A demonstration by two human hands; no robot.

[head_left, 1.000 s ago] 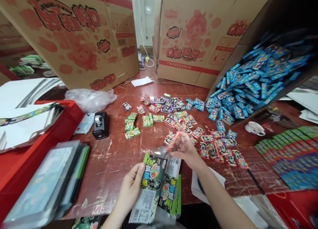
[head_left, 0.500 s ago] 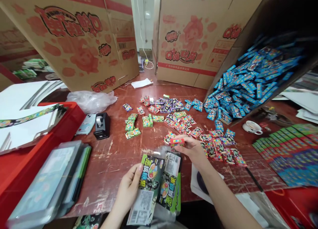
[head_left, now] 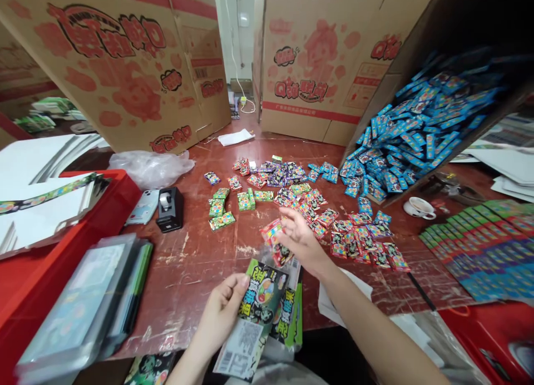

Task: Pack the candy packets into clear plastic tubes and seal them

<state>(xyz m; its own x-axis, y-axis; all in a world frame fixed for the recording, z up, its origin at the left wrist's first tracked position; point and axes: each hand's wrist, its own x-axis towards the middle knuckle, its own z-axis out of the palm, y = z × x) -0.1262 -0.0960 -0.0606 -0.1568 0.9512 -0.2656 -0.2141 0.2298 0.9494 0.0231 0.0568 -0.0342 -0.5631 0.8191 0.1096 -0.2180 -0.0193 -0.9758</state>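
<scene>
My left hand (head_left: 223, 312) pinches the edge of a black-and-green printed candy bag (head_left: 263, 296) low in front of me. A second printed bag (head_left: 288, 312) lies partly behind it, with clear plastic around it. Over the upper end of these bags, my right hand (head_left: 302, 241) holds a small red candy packet (head_left: 271, 231) between thumb and fingers. Another red packet (head_left: 282, 256) shows just under that hand; whether it is gripped too is unclear. Beyond lie loose red packets (head_left: 354, 243), green packets (head_left: 222, 221), purple packets (head_left: 283, 174) and blue packets (head_left: 329, 172).
At right, a carton (head_left: 400, 76) spills blue packets beside a white cup (head_left: 419, 208) and rows of coloured packets (head_left: 484, 251). On the left are a tape dispenser (head_left: 170, 210), phone (head_left: 144, 207), red tray (head_left: 120, 193) and plastic sleeves (head_left: 83, 301). Tall cartons (head_left: 125, 68) stand behind.
My right hand has moved left and towards me with the red packet, from beside the red pile to above the bags. My left hand's bag has shifted slightly right, covering more of the second.
</scene>
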